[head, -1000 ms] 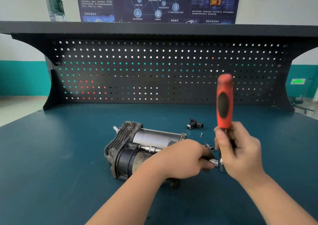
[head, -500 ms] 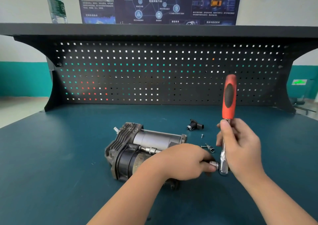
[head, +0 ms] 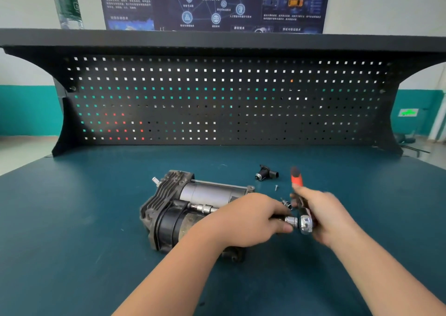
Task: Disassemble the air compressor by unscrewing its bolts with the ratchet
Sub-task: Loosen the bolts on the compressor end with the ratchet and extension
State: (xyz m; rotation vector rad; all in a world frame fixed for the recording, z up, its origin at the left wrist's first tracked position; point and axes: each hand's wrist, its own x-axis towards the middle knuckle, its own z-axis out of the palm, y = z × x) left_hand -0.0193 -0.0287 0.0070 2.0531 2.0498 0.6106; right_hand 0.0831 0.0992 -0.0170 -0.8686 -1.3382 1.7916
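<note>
Swung down and away since a second earlier: ratchet, its red handle then upright, now tipped low toward the pegboard and blurred. Gripped along the shaft by the right hand, fingers curled round it; chrome head showing just left of the palm. Left hand wrapped round the extension bar, thumb near the socket end at the ratchet head. Bar laid along the air compressor, far tip at a bolt by the black end cap; the rest hidden under the left hand. Compressor lying on its side mid tabletop, finned head to the left. Beyond the hands: a black fitting, a small loose screw near it, and a small chrome piece partly blocked by the fingers. Water bottle up on the shelf, poster behind.
</note>
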